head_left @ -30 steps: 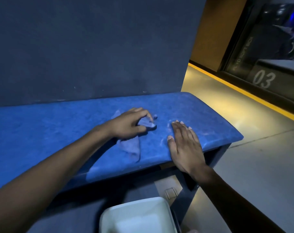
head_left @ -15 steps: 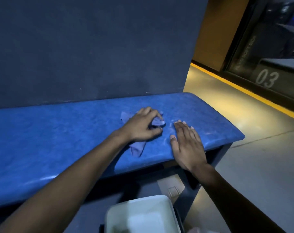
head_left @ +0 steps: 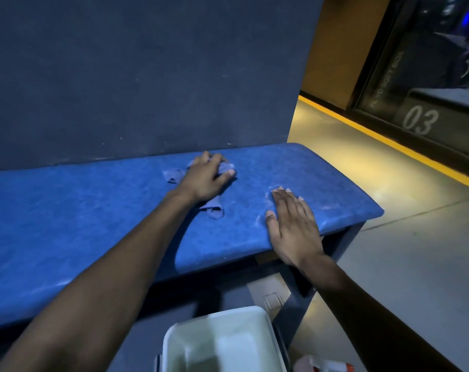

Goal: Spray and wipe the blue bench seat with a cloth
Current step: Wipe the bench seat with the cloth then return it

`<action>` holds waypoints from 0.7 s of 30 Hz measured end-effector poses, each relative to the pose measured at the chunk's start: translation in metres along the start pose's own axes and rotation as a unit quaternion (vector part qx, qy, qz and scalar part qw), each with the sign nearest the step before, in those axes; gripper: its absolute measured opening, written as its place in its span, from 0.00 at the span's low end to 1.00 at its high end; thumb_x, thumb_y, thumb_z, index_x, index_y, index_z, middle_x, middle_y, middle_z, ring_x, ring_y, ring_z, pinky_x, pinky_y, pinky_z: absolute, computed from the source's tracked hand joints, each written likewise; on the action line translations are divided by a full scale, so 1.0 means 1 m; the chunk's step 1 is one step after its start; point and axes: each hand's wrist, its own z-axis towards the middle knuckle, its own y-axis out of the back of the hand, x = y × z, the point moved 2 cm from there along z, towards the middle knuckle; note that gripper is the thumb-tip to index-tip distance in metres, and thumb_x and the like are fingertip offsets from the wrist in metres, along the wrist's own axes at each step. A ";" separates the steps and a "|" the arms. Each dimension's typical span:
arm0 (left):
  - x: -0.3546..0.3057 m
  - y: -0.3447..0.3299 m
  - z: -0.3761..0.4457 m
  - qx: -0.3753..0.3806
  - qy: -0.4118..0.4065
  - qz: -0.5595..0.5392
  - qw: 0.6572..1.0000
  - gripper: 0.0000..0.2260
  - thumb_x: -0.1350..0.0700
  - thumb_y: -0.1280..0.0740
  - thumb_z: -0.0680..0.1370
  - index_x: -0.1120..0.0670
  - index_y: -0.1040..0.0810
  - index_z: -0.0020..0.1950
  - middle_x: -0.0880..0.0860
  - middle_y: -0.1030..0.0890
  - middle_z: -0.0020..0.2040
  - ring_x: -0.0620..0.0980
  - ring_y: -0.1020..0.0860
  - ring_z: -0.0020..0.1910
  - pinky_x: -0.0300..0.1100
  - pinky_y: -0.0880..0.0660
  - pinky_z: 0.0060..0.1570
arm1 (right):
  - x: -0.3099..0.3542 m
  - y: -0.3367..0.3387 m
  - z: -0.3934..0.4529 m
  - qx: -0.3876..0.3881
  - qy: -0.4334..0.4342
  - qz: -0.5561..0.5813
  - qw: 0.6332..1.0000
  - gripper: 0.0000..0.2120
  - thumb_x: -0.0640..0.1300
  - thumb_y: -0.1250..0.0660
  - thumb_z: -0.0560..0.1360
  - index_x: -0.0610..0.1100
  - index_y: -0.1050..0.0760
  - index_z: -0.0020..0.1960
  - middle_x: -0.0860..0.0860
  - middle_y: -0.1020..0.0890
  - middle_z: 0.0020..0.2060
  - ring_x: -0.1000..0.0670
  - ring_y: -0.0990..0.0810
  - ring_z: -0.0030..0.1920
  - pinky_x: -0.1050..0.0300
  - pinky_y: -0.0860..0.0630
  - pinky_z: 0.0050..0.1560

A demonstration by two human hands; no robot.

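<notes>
Cloth [head_left: 213, 208] farther back (white bin [head_left: 222, 342] below)

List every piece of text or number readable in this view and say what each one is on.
"03": large pale digits on the dark glass panel at the upper right.
Vertical pale lettering on the same glass, left of the digits: too blurred to read.
Red-and-white item at the bottom edge: any label is cut off and unreadable.
White plastic bin, blue bench seat, bluish cloth: no text visible.
</notes>
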 end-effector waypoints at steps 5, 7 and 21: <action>-0.030 0.011 -0.062 0.077 -0.172 -0.026 0.982 0.17 0.40 0.40 0.82 0.46 0.28 0.66 0.48 0.26 0.61 0.47 0.27 0.63 0.42 0.33 0.65 | -0.001 -0.001 -0.001 0.001 -0.003 -0.005 1.000 0.33 0.58 0.57 0.81 0.42 0.37 0.80 0.46 0.34 0.80 0.47 0.41 0.81 0.50 0.52 0.82; -0.012 0.029 -0.072 0.066 -0.179 -0.003 0.982 0.16 0.38 0.41 0.82 0.44 0.28 0.65 0.46 0.26 0.60 0.46 0.27 0.62 0.43 0.32 0.65 | -0.002 -0.002 -0.001 0.002 -0.002 -0.002 1.000 0.34 0.58 0.57 0.81 0.42 0.38 0.80 0.46 0.34 0.80 0.48 0.41 0.81 0.50 0.52 0.82; -0.006 0.013 -0.030 0.049 -0.146 -0.042 0.987 0.18 0.40 0.40 0.81 0.47 0.27 0.66 0.47 0.25 0.61 0.47 0.27 0.64 0.44 0.32 0.65 | -0.002 0.000 0.001 -0.001 0.004 0.000 1.000 0.34 0.58 0.57 0.81 0.42 0.38 0.80 0.46 0.34 0.80 0.48 0.41 0.81 0.51 0.53 0.82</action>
